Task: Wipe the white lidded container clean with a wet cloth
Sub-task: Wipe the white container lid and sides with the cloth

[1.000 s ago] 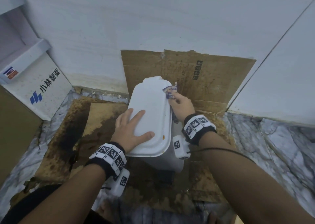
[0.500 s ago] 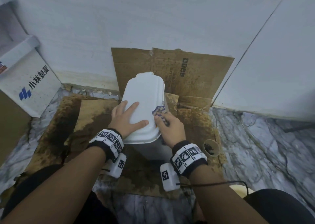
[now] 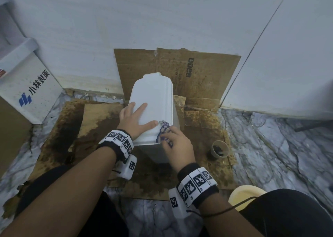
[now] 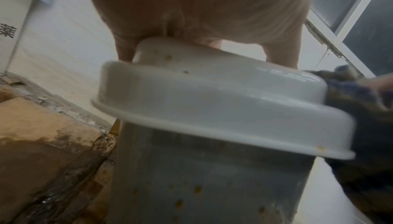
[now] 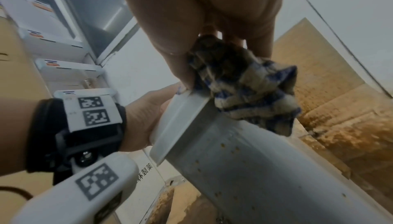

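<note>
Right hand (image 3: 177, 143) fingers (image 5: 180, 69) bunch the wet cloth (image 3: 164, 131) on the container (image 3: 153, 105) lid's near corner, lid stretching away from them, left hand (image 3: 136, 119) flat on top.

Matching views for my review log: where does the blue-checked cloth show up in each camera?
Head: cloth at centre, on the lid's near right corner.
Left wrist: cloth at the right edge, against the lid.
Right wrist: cloth centre, bunched under the fingers.
Shared landmark: white lid.
</note>
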`<control>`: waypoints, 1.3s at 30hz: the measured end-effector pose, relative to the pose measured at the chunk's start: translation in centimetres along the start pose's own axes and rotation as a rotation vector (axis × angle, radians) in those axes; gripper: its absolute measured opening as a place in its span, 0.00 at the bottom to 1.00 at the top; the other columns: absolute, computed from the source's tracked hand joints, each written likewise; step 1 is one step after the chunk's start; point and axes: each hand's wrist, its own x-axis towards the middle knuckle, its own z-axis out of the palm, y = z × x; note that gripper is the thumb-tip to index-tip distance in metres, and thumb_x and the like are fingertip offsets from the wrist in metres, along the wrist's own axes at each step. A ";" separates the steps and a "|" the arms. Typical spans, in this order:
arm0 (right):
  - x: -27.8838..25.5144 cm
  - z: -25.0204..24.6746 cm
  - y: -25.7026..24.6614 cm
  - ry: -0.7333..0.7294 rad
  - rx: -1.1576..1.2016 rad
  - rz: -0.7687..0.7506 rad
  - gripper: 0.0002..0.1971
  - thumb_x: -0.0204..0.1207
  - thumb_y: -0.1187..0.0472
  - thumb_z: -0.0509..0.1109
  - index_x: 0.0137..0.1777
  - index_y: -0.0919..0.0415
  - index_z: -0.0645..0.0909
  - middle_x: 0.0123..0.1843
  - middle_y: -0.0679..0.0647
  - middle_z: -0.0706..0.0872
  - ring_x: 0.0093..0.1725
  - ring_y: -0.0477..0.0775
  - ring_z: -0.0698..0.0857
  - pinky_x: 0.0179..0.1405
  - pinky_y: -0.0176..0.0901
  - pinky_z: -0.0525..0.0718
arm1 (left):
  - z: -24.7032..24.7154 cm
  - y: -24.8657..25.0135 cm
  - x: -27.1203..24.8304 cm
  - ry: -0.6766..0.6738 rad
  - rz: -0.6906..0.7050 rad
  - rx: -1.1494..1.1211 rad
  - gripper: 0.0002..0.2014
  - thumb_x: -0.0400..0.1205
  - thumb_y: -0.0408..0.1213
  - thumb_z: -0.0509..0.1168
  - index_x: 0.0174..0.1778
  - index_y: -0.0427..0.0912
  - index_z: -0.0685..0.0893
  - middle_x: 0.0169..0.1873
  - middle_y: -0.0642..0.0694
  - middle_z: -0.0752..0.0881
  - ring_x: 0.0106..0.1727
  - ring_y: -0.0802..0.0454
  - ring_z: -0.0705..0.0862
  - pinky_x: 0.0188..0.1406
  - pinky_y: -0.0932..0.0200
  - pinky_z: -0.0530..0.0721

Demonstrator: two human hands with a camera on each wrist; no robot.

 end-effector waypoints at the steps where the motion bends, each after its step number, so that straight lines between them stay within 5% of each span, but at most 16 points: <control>1: 0.1 -0.6 0.1 -0.054 -0.003 0.015 0.09 0.77 0.66 0.68 0.51 0.61 0.89 0.55 0.47 0.84 0.52 0.42 0.78 0.55 0.26 0.73 | 0.0 0.1 0.0 0.000 0.003 0.007 0.40 0.75 0.67 0.64 0.82 0.63 0.57 0.84 0.50 0.49 0.82 0.42 0.44 0.80 0.39 0.53; 5: 0.9 -3.9 1.0 -0.172 0.409 0.317 0.05 0.73 0.67 0.73 0.43 0.60 0.90 0.43 0.54 0.90 0.44 0.52 0.88 0.50 0.43 0.87 | 0.0 0.1 0.2 -0.007 0.002 -0.005 0.40 0.75 0.67 0.64 0.82 0.64 0.57 0.84 0.50 0.49 0.83 0.42 0.44 0.81 0.40 0.51; 9: 1.2 -5.5 2.2 0.068 0.749 0.539 0.10 0.74 0.72 0.73 0.53 0.61 0.84 0.54 0.59 0.88 0.51 0.58 0.88 0.51 0.49 0.87 | 0.2 0.1 0.3 -0.013 0.012 0.016 0.40 0.74 0.69 0.62 0.81 0.64 0.56 0.84 0.51 0.48 0.83 0.43 0.44 0.80 0.39 0.52; 12: 1.1 -4.4 2.3 0.263 0.738 0.470 0.20 0.74 0.71 0.72 0.63 0.53 0.78 0.59 0.51 0.86 0.56 0.49 0.87 0.57 0.49 0.86 | 0.2 0.1 0.4 -0.016 0.011 0.026 0.40 0.74 0.69 0.62 0.81 0.64 0.55 0.84 0.51 0.48 0.82 0.42 0.44 0.80 0.38 0.52; 15: 0.4 -1.8 1.5 0.201 0.602 0.381 0.24 0.74 0.68 0.73 0.68 0.49 0.78 0.61 0.44 0.83 0.60 0.45 0.84 0.62 0.48 0.83 | 0.3 0.1 0.4 -0.005 0.012 0.016 0.40 0.74 0.68 0.63 0.81 0.64 0.57 0.84 0.50 0.49 0.82 0.42 0.44 0.80 0.39 0.53; 19: -1.0 1.6 0.5 0.207 0.320 0.280 0.20 0.75 0.64 0.72 0.66 0.50 0.80 0.61 0.44 0.81 0.58 0.42 0.80 0.61 0.34 0.76 | 0.3 -0.2 0.5 -0.001 0.005 0.029 0.40 0.74 0.69 0.63 0.81 0.64 0.57 0.84 0.49 0.49 0.82 0.41 0.45 0.80 0.39 0.52; 25: -2.5 3.8 0.3 0.315 0.320 0.235 0.16 0.73 0.68 0.73 0.57 0.50 0.84 0.54 0.42 0.83 0.51 0.33 0.80 0.53 0.20 0.74 | 0.3 -0.5 0.7 -0.001 0.000 0.022 0.41 0.72 0.70 0.62 0.81 0.65 0.57 0.84 0.49 0.50 0.82 0.40 0.45 0.80 0.38 0.52; 28: -2.2 3.7 0.8 0.327 0.342 0.254 0.15 0.72 0.68 0.74 0.57 0.51 0.83 0.54 0.43 0.83 0.52 0.38 0.81 0.50 0.15 0.72 | 0.3 -0.2 0.5 -0.001 0.001 0.012 0.41 0.73 0.70 0.63 0.81 0.64 0.57 0.84 0.49 0.50 0.83 0.41 0.45 0.80 0.38 0.52; 32: -0.8 2.5 1.6 0.293 0.468 0.360 0.16 0.73 0.63 0.74 0.56 0.43 0.82 0.53 0.43 0.85 0.51 0.41 0.85 0.49 0.28 0.83 | 0.2 0.0 0.4 0.004 -0.006 0.007 0.40 0.74 0.67 0.64 0.81 0.64 0.57 0.84 0.50 0.49 0.83 0.42 0.45 0.80 0.39 0.52; 34: 0.1 1.7 1.9 0.238 0.470 0.360 0.15 0.73 0.64 0.74 0.55 0.43 0.82 0.53 0.43 0.86 0.50 0.38 0.84 0.47 0.25 0.82 | 0.0 -0.2 0.4 0.002 -0.017 -0.004 0.40 0.74 0.68 0.64 0.81 0.64 0.57 0.84 0.50 0.50 0.83 0.42 0.45 0.80 0.39 0.51; 39: 3.0 0.4 3.0 0.118 0.433 0.359 0.12 0.75 0.65 0.72 0.54 0.47 0.85 0.52 0.46 0.88 0.51 0.46 0.87 0.58 0.50 0.86 | -0.5 -0.7 0.3 -0.008 -0.032 -0.037 0.39 0.75 0.65 0.65 0.81 0.64 0.57 0.84 0.51 0.49 0.83 0.41 0.45 0.80 0.37 0.51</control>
